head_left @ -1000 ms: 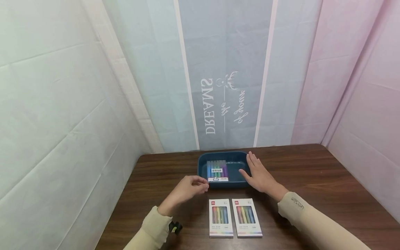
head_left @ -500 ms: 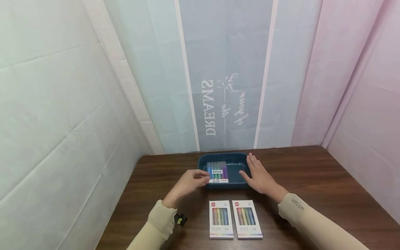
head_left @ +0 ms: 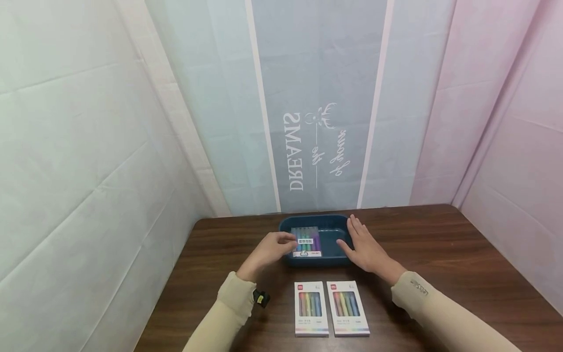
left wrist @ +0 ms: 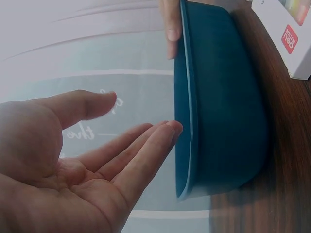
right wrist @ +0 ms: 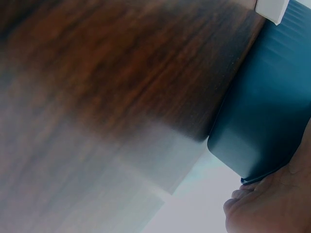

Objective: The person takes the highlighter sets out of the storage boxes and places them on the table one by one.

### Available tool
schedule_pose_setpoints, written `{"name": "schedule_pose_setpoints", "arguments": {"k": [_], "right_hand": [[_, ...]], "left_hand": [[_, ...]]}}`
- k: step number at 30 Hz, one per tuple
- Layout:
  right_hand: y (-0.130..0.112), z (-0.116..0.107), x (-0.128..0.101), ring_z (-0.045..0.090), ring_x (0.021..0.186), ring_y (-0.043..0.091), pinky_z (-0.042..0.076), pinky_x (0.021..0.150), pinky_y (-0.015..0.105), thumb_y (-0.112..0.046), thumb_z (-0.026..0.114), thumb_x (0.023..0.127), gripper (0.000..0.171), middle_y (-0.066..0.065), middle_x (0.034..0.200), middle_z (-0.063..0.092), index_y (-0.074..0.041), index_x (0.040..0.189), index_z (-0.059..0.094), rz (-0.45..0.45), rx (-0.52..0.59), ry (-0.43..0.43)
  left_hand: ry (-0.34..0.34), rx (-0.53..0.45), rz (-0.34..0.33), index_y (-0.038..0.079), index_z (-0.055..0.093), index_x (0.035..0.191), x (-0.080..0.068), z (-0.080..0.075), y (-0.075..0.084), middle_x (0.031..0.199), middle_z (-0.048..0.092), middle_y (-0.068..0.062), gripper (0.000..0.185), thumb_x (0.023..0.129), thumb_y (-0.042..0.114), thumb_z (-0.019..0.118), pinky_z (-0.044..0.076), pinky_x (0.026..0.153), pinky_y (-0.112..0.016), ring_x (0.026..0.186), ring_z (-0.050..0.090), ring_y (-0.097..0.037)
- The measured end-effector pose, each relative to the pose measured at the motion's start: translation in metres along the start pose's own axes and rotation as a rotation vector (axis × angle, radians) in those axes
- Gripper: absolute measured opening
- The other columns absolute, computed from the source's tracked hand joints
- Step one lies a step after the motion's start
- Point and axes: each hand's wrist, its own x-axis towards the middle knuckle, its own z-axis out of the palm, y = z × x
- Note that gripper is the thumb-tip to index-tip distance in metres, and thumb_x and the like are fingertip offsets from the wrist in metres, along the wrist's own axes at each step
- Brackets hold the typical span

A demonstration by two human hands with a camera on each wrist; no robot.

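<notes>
The left hand, fingers parted, hovered near a pen pack in the blue bin; the right hand, fingers outstretched, touched its right rim.

Looks like a small cloth-walled booth around a table.
Shown by creased fabric on three sides: a pale left hanging, a pinkish right hanging and a striped back hanging in soft green, blue-grey and pink, printed with sideways white lettering including "DREAMS"; also by a dark wood-grain tabletop close against the back. Impossible to tell whether inside a home, office or workshop.
</notes>
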Motion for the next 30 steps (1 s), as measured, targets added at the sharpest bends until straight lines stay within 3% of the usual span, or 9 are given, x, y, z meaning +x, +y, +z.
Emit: {"name": "schedule_pose_setpoints", "arguments": {"k": [19, 26, 30], "right_hand": [[-0.001, -0.001, 0.000, 0.016, 0.162, 0.049, 0.018, 0.130, 0.065, -0.048, 0.056, 0.111, 0.088, 0.031, 0.175, 0.014, 0.013, 0.164, 0.021, -0.005, -0.001, 0.012], [-0.001, 0.002, -0.002, 0.016, 0.162, 0.048, 0.018, 0.130, 0.064, -0.050, 0.055, 0.111, 0.089, 0.031, 0.174, 0.015, 0.013, 0.164, 0.022, 0.002, -0.013, 0.014], [-0.001, 0.003, -0.002, 0.017, 0.161, 0.048, 0.019, 0.130, 0.064, -0.051, 0.054, 0.111, 0.089, 0.031, 0.174, 0.016, 0.013, 0.164, 0.022, 0.003, -0.018, 0.019]], "left_hand": [[0.031, 0.014, -0.031, -0.006, 0.065, 0.140, 0.021, 0.013, -0.003, 0.140, 0.067, -0.024, 0.046, 0.107, 0.026, 0.067, 0.054, 0.108, -0.058, 0.129, 0.064, -0.039], [0.088, 0.094, -0.063, -0.007, 0.066, 0.138, 0.030, 0.020, -0.010, 0.133, 0.071, -0.024, 0.043, 0.107, 0.022, 0.067, 0.057, 0.104, -0.054, 0.123, 0.068, -0.037], [0.108, 0.115, -0.080, -0.010, 0.063, 0.141, 0.033, 0.026, -0.010, 0.137, 0.068, -0.026, 0.045, 0.107, 0.020, 0.067, 0.057, 0.105, -0.054, 0.126, 0.067, -0.038]]}}
